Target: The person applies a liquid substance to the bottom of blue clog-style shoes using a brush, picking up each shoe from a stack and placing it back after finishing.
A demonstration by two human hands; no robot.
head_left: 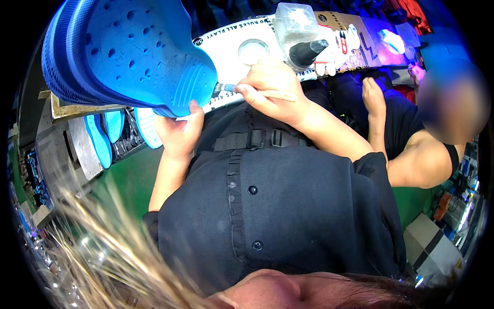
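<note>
A large blue shoe sole [141,56], dotted with small holes and ribbed along its side, fills the upper left. My left hand [180,131] grips its near end from below, thumb up against the edge; the other fingers are mostly hidden. In my right hand [272,90] is a small paintbrush [225,88] with a pale wooden handle, held in a pinch. Its dark bristles meet the right edge of the sole close to my left thumb. Just beyond my right hand, a round clear dish [253,50] sits on the white printed table cover [224,44].
A clear box-like container [297,23] and a black cone-topped bottle [309,54] stand behind my right hand. Further right lies a small red-handled tool [343,42]. Light blue soles [99,140] rest at lower left. At right sits another person, one hand [373,95] near the table.
</note>
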